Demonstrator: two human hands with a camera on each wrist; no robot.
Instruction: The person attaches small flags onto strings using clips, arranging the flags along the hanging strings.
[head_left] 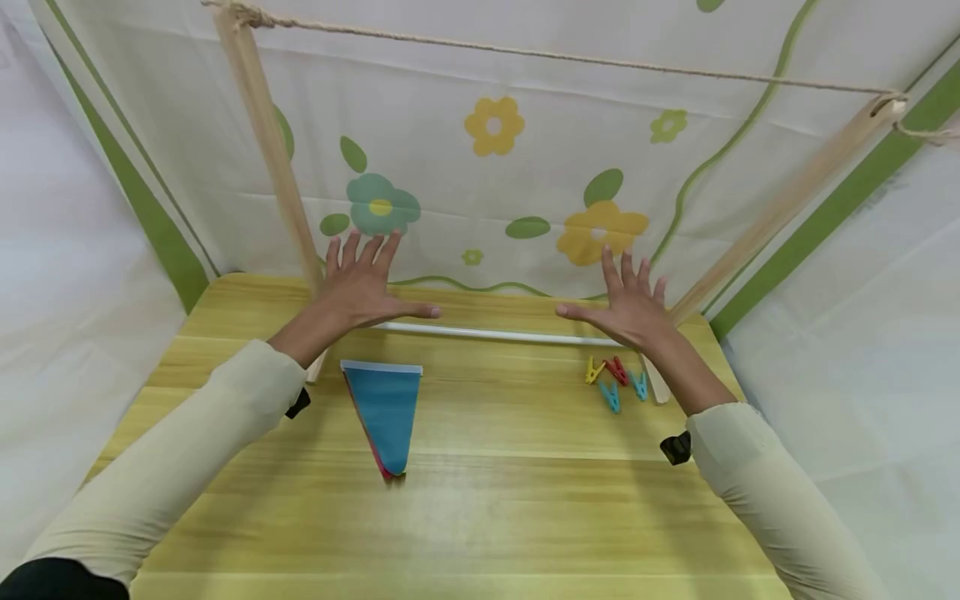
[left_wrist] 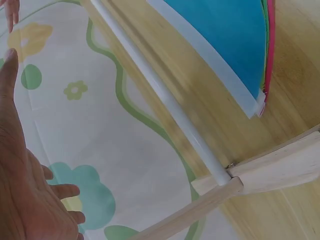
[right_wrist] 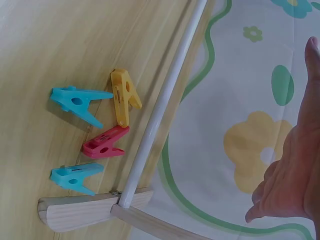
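Observation:
My left hand (head_left: 356,287) hovers above the table's back left with fingers spread, holding nothing. Opposite it, my right hand (head_left: 630,304) is also spread and bare, near the right post. A stack of triangular pennants (head_left: 384,412), blue on top with a white upper band, lies on the table below my left hand; green and pink edges peek out in the left wrist view. Several clothespins lie near my right hand: a yellow clothespin (right_wrist: 123,96), a red clothespin (right_wrist: 105,142) and blue ones, such as this blue clothespin (right_wrist: 77,177).
A wooden frame stands at the back, with a left post (head_left: 273,158), a right post (head_left: 787,200) and a white rod (head_left: 487,333) between their feet. Twine (head_left: 555,57) spans the post tops. A flowered curtain (head_left: 450,167) hangs behind the wooden table (head_left: 487,517).

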